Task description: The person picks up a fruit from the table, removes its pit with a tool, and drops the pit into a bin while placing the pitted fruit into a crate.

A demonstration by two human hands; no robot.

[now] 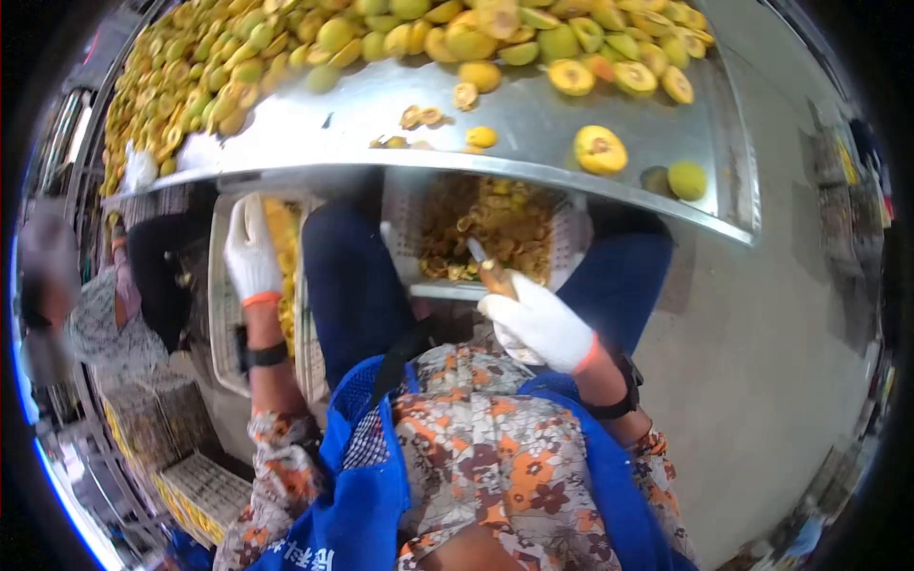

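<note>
My right hand, in a white glove, is wrapped round the wooden handle of a knife. The short blade points away from me, above a white crate of brown and yellow fruit scraps between my knees. On the left, my gloved left hand is stretched over the rim of another white crate, which contains yellow fruit pieces. Its fingers point away from me, and no fruit shows in them.
A metal table spans the front, heaped with yellow-green fruit, some cut. A halved fruit and a whole green one lie near its edge. Another person sits at left, near stacked crates. Grey floor lies right.
</note>
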